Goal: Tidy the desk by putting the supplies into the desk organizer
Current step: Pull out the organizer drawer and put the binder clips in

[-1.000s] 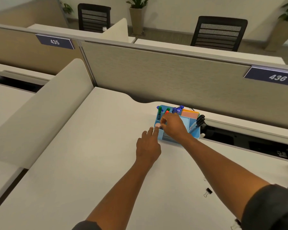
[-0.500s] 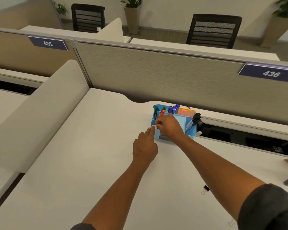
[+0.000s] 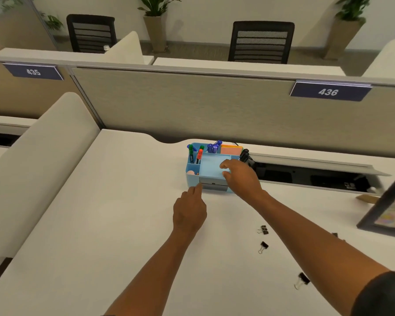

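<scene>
A light blue desk organizer point(image 3: 211, 166) stands at the back of the white desk point(image 3: 114, 224). It holds green and red markers point(image 3: 195, 152), blue pens point(image 3: 213, 147), orange and pink sticky notes point(image 3: 232, 149), black markers point(image 3: 244, 155) and a pink eraser point(image 3: 191, 172) in its front left compartment. My right hand point(image 3: 241, 176) rests over the organizer's right side, fingers loosely bent above the empty middle tray. My left hand point(image 3: 188, 210) hovers just in front, its index finger pointing at the grey drawer point(image 3: 212, 184). Three black binder clips point(image 3: 263, 229) point(image 3: 263, 246) point(image 3: 301, 280) lie on the desk.
A dark picture frame point(image 3: 390, 209) lies at the right edge. Behind the organizer runs an open cable trough point(image 3: 306, 176) and a beige partition point(image 3: 192, 106) labelled 436. A cream side divider point(image 3: 37, 160) borders the left.
The pink eraser left my fingers and now lies in the front left compartment. My right hand shifted right over the organizer; my left hand drew back toward the drawer front.
</scene>
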Motion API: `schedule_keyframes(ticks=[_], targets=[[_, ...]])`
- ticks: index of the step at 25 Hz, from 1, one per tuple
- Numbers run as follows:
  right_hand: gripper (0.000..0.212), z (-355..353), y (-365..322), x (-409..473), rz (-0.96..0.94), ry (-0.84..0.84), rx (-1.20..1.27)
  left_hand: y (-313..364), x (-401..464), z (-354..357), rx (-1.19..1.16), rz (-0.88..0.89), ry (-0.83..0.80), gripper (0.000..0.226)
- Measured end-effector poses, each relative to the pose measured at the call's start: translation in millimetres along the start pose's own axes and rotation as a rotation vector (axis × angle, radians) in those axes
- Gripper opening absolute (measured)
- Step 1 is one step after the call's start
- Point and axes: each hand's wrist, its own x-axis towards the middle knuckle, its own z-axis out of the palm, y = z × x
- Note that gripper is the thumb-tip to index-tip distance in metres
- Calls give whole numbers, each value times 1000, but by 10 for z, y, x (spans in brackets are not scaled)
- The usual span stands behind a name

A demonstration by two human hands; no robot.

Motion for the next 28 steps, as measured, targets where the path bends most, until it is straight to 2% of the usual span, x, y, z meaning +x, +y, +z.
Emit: schedule_keyframes(ticks=[4,7,12,15,21,28], targets=[[48,121,187,-299,32,-38,-26,113,-27,186,50,41,-122,59],[59,281,212,-376,-38,-62,-167,180,29,242,95,61,-175,66],[78,398,266,-407,-54,-89,-248,232,120,320,141,67,-201,74],[80,411,267,-411,-49,-91,-228,246,146,366,118,35,-209,73],[82,403,281,-391,-57,-132,-242,267,140,312,67,9,-136,56],[84,364,273,-397,-73,-144,-266,138,-112,330,72,68,-26,18]])
